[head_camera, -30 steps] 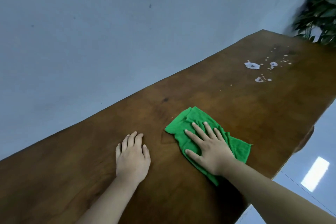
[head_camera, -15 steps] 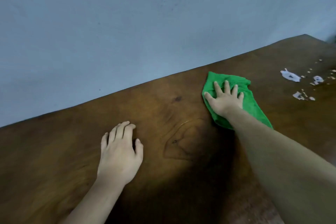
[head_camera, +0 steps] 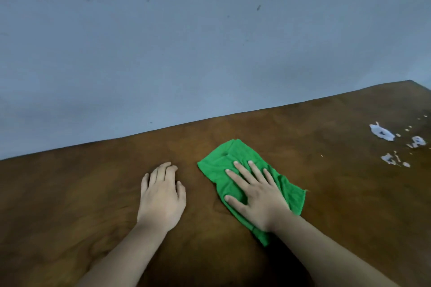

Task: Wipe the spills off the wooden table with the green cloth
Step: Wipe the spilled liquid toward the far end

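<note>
A: Where's your green cloth [head_camera: 233,165] sitting?

B: Flat on the wooden bench [head_camera: 326,193], about mid-scene, crumpled a little, with its long axis running from the far left down to the near right. Your right hand [head_camera: 258,198] lies on top of it, fingers [head_camera: 242,171] spread and palm pressed down, so the grip is a flat press and not a pinch.

A: And the spills [head_camera: 382,133]?

B: White patches and small drops far off to the right, near the bench's right end, well apart from the cloth. They lie to the right and slightly far of your right hand, so that's the way the sweep has to go. Your right hand is clearly the nearer one.

A: What about your left hand [head_camera: 161,196]?

B: Palm down on bare wood just left of the cloth, fingers loosely together, holding nothing. It reads as a brace.

A: Anything different from half a second back?

B: Yes. Then your arm was stretched out and the cloth sat further from you, closer to the spills; now cloth and hand have drawn back near your left hand. The spills look untouched, so I'd judge that patch hasn't been wiped yet
</note>
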